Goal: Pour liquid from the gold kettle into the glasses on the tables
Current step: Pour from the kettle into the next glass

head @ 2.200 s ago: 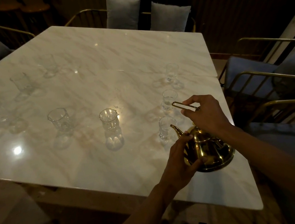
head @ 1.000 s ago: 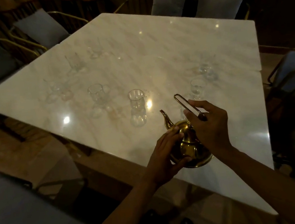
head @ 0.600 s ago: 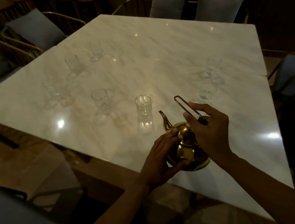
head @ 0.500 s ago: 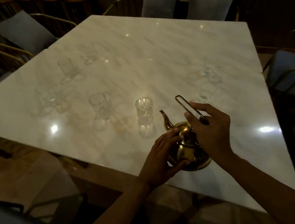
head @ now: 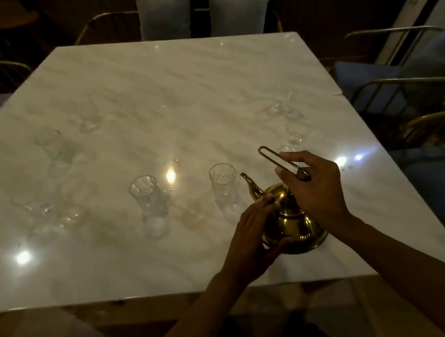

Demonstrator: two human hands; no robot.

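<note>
1. On the marble table, toward its near right part, the gold kettle is held with its spout at 11 o'clock; whether its base touches the top I cannot tell.
2. The right hand is closed around the thin wire handle, which rises toward 11 o'clock; the left hand is curled against the kettle's round body, fingers on the lid side.
3. Just beside the spout tip stands a clear glass, and a second clear glass is at 9 o'clock from it, well apart.
4. More glasses, faint and blurred, stand at the left side and at 1 o'clock of the kettle.
5. The near table edge runs just under the wrists; the right edge is near the kettle. The centre and far part of the top are bare.
6. The top is glossy, pale and veined, with bright light spots. Gold-framed chairs with grey cushions surround it.
</note>
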